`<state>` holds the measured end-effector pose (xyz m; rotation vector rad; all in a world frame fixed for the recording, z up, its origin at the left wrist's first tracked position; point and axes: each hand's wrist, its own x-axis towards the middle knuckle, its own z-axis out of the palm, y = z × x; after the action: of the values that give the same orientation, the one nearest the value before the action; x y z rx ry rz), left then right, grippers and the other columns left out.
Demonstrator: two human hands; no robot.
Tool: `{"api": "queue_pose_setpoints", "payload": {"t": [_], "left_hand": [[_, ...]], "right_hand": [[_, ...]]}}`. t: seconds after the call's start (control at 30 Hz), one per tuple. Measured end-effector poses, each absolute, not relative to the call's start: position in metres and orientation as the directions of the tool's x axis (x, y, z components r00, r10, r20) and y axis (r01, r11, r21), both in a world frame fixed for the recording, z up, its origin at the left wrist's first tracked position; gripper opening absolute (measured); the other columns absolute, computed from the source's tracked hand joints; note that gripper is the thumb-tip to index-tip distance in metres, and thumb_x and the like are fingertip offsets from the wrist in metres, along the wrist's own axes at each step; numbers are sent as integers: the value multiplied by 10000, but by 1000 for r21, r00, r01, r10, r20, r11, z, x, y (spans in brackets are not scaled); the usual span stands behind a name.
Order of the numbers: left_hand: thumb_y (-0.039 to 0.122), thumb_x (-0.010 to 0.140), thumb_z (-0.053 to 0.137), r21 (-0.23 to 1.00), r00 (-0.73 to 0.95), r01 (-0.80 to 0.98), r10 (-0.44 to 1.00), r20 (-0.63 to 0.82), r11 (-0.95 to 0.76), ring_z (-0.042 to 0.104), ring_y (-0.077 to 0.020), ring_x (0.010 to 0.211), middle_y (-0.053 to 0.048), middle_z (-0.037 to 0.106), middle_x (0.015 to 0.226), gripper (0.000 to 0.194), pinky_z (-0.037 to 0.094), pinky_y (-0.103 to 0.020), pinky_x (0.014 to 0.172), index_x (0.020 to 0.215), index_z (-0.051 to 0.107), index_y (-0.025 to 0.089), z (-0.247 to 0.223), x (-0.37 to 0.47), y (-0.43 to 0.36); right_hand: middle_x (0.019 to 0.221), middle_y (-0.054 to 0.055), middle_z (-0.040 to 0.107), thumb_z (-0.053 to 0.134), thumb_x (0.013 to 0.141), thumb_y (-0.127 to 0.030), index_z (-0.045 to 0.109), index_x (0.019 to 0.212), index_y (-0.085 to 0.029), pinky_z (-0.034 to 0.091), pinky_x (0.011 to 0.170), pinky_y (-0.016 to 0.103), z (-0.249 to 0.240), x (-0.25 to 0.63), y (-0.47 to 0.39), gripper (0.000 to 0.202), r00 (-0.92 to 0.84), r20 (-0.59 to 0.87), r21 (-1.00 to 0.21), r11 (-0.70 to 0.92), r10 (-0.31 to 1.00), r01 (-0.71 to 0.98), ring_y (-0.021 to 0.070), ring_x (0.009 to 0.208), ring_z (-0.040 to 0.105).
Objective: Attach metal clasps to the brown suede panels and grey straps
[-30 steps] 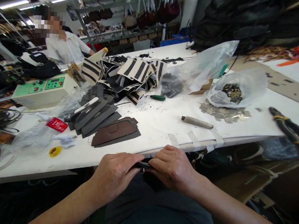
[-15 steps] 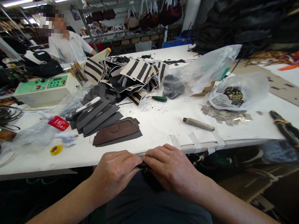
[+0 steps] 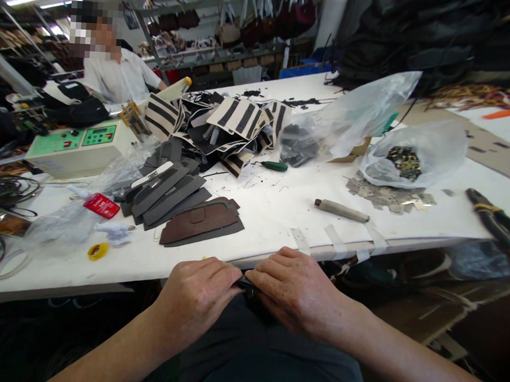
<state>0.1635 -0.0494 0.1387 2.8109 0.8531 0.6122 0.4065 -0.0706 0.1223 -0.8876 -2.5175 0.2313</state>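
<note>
The left hand point(image 3: 201, 286) and right hand point(image 3: 290, 291) are both closed in a pinch on a dark piece point(image 3: 246, 283), mostly hidden by the fingers, which sits between them just beside the near edge of the bench point(image 3: 275, 212). Taking the hands as the dial's centre, a brown panel point(image 3: 201, 221) lies near at 11 o'clock and a pale, dark-tipped rod point(image 3: 342, 211) near 2. Further out, the red bottle point(image 3: 102, 205) lies toward 10, the striped pieces point(image 3: 236, 118) are heaped at 12, and the pliers point(image 3: 497, 220) rest between 2 and 3.
</note>
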Motion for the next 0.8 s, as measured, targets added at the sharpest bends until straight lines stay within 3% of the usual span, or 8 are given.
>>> {"api": "queue_pose_setpoints", "payload": {"t": [0.3, 0.53, 0.8], "left_hand": [[99, 967, 626, 250, 782, 428, 494, 379, -869, 688, -176, 715, -27, 726, 815, 104, 541, -312, 679, 1021, 658, 182, 140, 165, -52], [124, 967, 650, 231, 805, 372, 436, 403, -899, 716, -190, 730, -54, 748, 844, 77, 573, -311, 693, 1036, 667, 154, 148, 167, -53], [157, 989, 637, 199, 805, 433, 477, 352, -879, 729, -201, 784, -71, 766, 912, 111, 596, -335, 732, 1099, 649, 152, 148, 166, -60]], "right_hand": [[895, 48, 703, 550, 998, -189, 661, 1127, -158, 374, 718, 359, 127, 410, -76, 172, -708, 336, -303, 783, 622, 543, 198, 798, 601], [886, 51, 695, 559, 1014, -198, 663, 1075, -162, 384, 727, 355, 141, 412, -75, 126, -781, 261, -217, 822, 568, 526, 187, 758, 582], [845, 48, 681, 523, 1031, -197, 667, 1158, -128, 361, 690, 353, 136, 414, -79, 203, -779, 342, -200, 851, 526, 486, 186, 701, 550]]}}
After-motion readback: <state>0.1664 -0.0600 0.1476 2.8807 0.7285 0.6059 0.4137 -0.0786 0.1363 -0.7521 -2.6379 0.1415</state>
